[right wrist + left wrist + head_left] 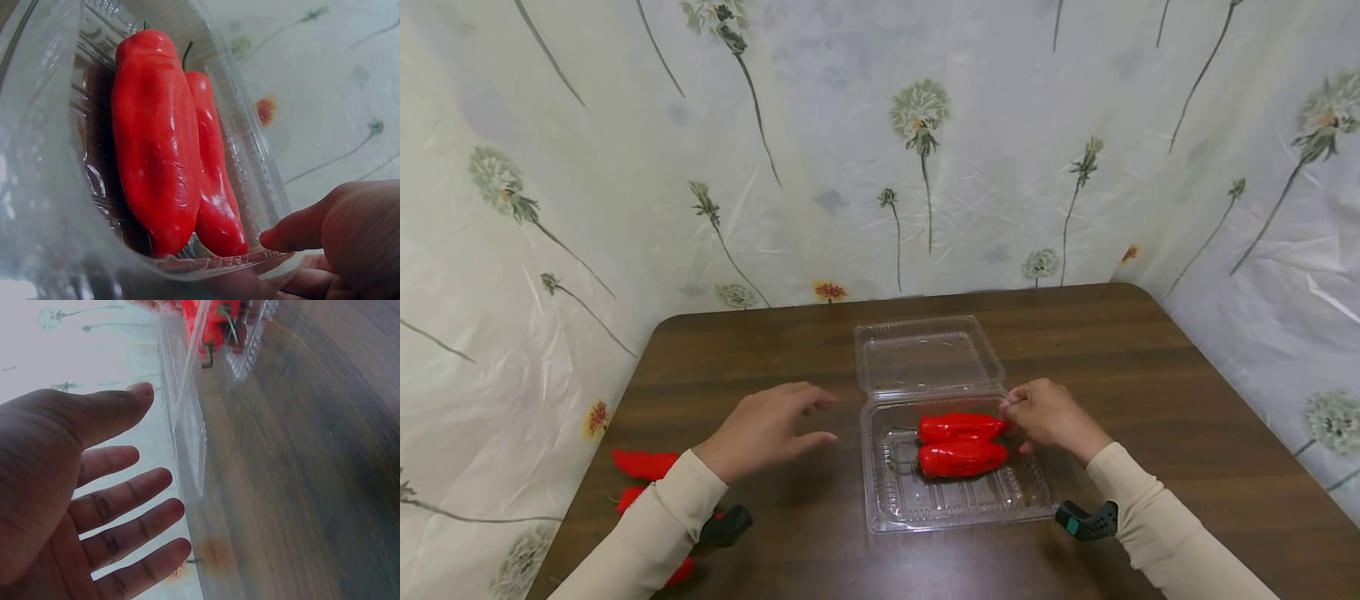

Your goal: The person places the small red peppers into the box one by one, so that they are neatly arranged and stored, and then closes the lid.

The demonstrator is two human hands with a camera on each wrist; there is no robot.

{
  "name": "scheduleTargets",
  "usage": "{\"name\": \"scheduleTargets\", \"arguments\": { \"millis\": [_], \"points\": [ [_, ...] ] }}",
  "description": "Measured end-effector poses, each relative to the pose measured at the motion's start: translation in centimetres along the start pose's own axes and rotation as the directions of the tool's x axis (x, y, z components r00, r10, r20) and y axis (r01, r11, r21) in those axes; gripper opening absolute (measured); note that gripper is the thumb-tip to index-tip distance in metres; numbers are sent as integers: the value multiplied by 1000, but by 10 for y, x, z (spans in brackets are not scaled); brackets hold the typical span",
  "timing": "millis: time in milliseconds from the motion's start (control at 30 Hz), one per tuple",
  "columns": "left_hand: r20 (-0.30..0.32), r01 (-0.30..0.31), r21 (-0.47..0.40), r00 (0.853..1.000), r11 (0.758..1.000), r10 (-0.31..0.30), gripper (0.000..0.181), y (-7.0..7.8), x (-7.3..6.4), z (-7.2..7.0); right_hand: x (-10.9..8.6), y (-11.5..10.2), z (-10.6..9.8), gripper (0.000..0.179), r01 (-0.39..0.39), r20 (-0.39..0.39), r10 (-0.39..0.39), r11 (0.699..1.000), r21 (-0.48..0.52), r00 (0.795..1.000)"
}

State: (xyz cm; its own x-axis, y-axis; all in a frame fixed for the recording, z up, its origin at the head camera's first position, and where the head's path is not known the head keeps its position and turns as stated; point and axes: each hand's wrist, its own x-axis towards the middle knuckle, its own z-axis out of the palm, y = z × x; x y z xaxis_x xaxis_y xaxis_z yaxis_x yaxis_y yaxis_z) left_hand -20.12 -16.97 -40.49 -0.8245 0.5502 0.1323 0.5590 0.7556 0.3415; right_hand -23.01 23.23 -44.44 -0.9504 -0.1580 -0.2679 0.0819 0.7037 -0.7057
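Note:
A clear plastic clamshell container (925, 510) stands with its lid (925, 360) folded back, away from me. Two red peppers with green stems, the farther pepper (961, 427) and the nearer pepper (964, 459), lie side by side in its base, stems to the left. My right hand (1051, 418) pinches the container's right rim, the thumb (294, 231) on top and the other fingers beneath, close to the pepper tips. Left of the container my left hand (767, 429) hovers with nothing in it, its fingers (134, 494) spread and relaxed.
More red peppers (642, 464) lie at the table's left side, partly hidden behind the left sleeve. A dark wooden table (1157, 400) carries everything, with a flower-printed sheet (842, 167) hanging behind and on both sides. Each wrist wears a black strap (1086, 521).

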Motion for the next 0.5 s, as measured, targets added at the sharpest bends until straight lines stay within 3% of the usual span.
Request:
{"name": "scheduleTargets", "arguments": {
  "millis": [233,500],
  "points": [
    [5,81,16,997,997,-82,48,-18,-17,-3,2,0,0,13,-2,0,2,1000,-16,1000],
    [11,173,39,985,984,-174,48,-48,-48,-9,1,-2,-1,14,-3,3,3,1000,-22,1000]
  ]
}}
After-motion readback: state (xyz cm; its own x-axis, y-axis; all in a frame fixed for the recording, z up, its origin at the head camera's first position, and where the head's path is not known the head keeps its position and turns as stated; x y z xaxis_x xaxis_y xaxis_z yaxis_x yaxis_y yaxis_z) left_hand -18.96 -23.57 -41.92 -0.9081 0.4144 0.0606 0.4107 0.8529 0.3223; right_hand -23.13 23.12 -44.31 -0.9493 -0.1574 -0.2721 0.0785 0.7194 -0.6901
